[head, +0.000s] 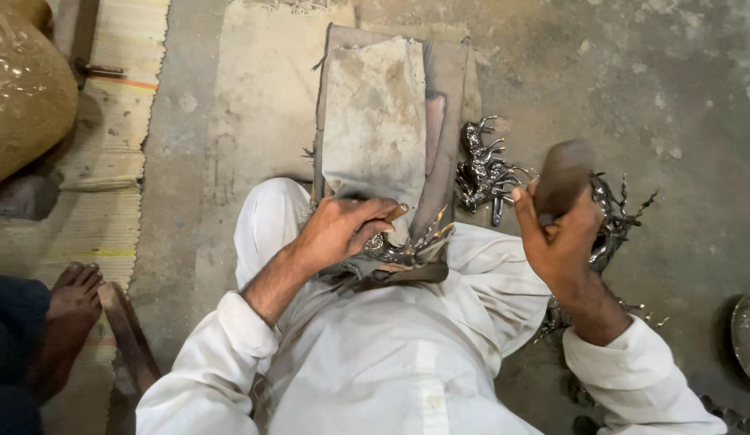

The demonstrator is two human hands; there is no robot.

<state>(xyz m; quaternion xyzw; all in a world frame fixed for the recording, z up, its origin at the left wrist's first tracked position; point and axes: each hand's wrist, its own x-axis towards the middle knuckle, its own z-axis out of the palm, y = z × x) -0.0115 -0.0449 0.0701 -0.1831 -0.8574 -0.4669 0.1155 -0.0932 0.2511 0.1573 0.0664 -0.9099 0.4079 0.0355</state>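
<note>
A rough, dusty concrete floor (pixel 633 72) carries a worn cloth-wrapped block (pixel 375 121) and spiky, shiny metal figurines (pixel 484 169). The left hand (pixel 343 229) pins a silvery metal piece (pixel 407 250) against the block's near edge, fingers curled over it. The right hand (pixel 560 242) grips a blurred, dark wooden mallet (pixel 562 177), raised just right of the block.

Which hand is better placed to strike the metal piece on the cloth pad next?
Right. The right hand has its grip shut on a raised, motion-blurred wooden mallet, clear of the work. The left hand is pinning the metal piece against the cloth pad.

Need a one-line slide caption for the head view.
Left hand pins metal figurine on cloth pad; right hand raises mallet.
</note>
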